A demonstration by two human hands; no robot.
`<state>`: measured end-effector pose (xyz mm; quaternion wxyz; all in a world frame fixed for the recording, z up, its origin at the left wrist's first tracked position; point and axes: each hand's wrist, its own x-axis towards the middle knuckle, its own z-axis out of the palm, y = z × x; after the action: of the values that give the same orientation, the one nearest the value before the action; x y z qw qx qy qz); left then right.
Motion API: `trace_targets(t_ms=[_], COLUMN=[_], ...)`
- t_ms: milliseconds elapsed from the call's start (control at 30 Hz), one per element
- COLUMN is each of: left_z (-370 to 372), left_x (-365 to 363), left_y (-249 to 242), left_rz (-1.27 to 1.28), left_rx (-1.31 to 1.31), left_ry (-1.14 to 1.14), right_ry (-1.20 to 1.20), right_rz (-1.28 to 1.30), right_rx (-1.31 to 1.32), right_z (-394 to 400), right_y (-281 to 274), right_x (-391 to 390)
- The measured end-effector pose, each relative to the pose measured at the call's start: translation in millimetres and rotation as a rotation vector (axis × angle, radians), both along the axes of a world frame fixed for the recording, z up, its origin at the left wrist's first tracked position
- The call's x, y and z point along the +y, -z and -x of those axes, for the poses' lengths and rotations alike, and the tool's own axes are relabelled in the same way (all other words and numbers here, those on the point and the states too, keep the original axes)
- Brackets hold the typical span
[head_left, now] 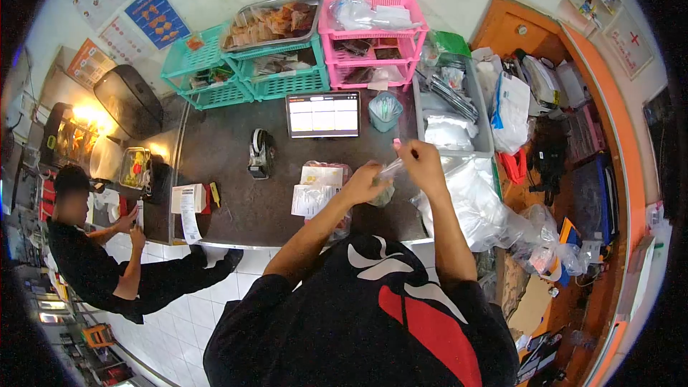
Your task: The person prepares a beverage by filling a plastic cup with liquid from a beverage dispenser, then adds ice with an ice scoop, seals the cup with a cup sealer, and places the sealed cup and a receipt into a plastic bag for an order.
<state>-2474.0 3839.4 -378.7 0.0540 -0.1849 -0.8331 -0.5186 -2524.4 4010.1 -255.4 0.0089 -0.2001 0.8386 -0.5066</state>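
Note:
Over the front of the dark counter, my left hand (365,183) is closed around the gathered part of a small clear plastic bag (382,196). The bag's filled lower part hangs beside that hand, and what is in it is blurred. My right hand (423,163) pinches the bag's twisted top end, a little higher and to the right. A small pink piece (396,142) shows right at my right fingertips. Just left of my left hand lie packs with white printed slips (316,188) on the counter.
A tablet (323,115), a blue cup (385,110) and a tape dispenser (260,153) stand on the counter (229,118). Teal baskets (281,82) and pink baskets (373,50) line the wall. Plastic bags (466,197) pile up at right. A person (107,258) holds paper at left.

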Motion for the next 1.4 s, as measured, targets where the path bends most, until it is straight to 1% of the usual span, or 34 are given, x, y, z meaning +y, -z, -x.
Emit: trace_targets(t_ms=[33,133,200,233,267,333,367,400,467,533,567,600,633,667,700,733,767,800,833,867,933,1000,1033,1067,1100,1133,1233,1300,1333,1400], left_z=[-2,2,5,8,10,11,15,21,24,18,13,16,16,13,12,17,22,26,31,32,26,15,12,14,18,23,43,37,32,8], left_x=[-1,-6,-4,0,5,19,25,26,17,8,11,10,11,15,23,31,37,42,51,61,84,103,106,104,100,96,83,66,57,43], left_y=[2,7,5,-1,-5,4,6,5,-6,-32,-44,-58,-85,-110,-137,-156,-171,-183,-189,-202,-237,-280,-296,-307,-317,-322,-309,-296,-284,-252], left_rz=[0.019,0.11,0.186,0.233,0.286,0.274,0.265,0.277,0.306,0.19,0.103,0.152,0.198,0.239,0.282,0.328,0.373,0.42,0.542,0.561,0.597,0.546,0.525,0.427,0.321,0.213,0.047,0.065,0.065,-0.019], left_rx=[0.005,0.032,0.039,0.041,0.042,0.216,0.31,0.241,0.108,-0.018,0.061,0.158,0.253,0.338,0.349,0.325,0.3,0.274,0.329,0.386,0.496,0.657,0.738,0.637,0.536,0.444,0.33,0.331,0.324,0.072], left_ry=[-0.002,0.037,0.088,0.125,0.174,0.205,0.228,0.259,0.296,0.529,0.531,0.506,0.478,0.448,0.445,0.5,0.547,0.591,0.631,0.633,0.635,0.683,0.706,0.733,0.756,0.774,0.666,0.485,0.395,0.225], right_ry=[0.049,0.14,0.271,0.219,0.136,-0.068,-0.221,-0.369,-0.438,-0.52,-0.517,-0.517,-0.486,-0.419,-0.353,-0.289,-0.234,-0.169,-0.097,-0.023,0.04,-0.268,-0.347,-0.432,-0.524,-0.61,-0.777,-0.733,-0.676,-0.557], right_rz=[-0.005,-0.122,-0.303,-0.372,-0.481,-0.796,-0.952,-1.09,-0.803,-0.599,-0.426,-0.254,-0.135,-0.072,-0.011,0.048,0.158,0.294,0.432,0.566,1.005,1.424,1.46,1.447,1.38,1.281,0.907,0.628,0.501,0.248], right_rx=[0.023,-0.058,0.483,0.573,0.583,0.946,0.774,0.593,0.1,0.023,-0.006,-0.031,-0.099,-0.173,-0.255,-0.337,-0.361,-0.401,-0.436,-0.468,-0.411,-0.384,-0.367,-0.371,-0.359,-0.338,-0.161,0.041,0.15,0.355], right_z=[2,9,19,11,-1,-18,-24,-28,-27,-38,-45,-49,-54,-60,-69,-75,-81,-93,-107,-120,-147,-154,-147,-130,-102,-68,22,41,34,13], right_y=[4,16,4,-18,-34,-9,21,42,25,47,44,40,31,18,6,3,15,15,7,-4,-27,-34,-43,-49,-50,-50,-58,-70,-74,-73], right_x=[6,38,62,61,49,25,26,28,45,66,74,81,88,91,94,96,99,101,101,99,75,45,36,32,32,37,71,90,92,98])
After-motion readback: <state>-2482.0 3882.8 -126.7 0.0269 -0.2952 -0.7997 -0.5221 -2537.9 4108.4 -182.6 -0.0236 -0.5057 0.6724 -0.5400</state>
